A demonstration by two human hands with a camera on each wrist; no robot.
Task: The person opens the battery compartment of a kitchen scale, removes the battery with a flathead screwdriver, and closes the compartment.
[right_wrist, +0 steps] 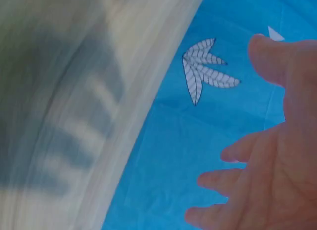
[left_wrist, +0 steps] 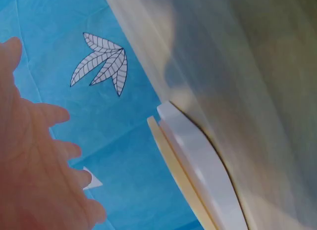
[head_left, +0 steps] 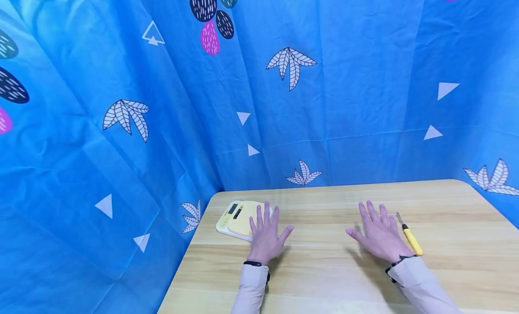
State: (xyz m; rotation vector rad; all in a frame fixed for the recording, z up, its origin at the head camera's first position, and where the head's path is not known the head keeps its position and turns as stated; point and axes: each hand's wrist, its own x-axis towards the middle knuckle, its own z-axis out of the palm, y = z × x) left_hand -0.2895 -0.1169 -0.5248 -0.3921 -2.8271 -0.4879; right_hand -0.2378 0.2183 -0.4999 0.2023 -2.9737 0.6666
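My left hand hovers palm down above the table, fingers spread, overlapping the right side of a kitchen scale in the head view. The scale has a pale yellow platform, a white base and a small dark display. In the left wrist view the scale's white edge lies apart from the hand, which holds nothing. My right hand is also raised with fingers spread and nothing in it. Just right of it a screwdriver with a yellow handle and metal shaft lies on the table; the right wrist view does not show it.
The light wood-grain table has rounded far corners. Blue patterned cloth hangs behind it and along its left side. Both hands cast shadows on the tabletop.
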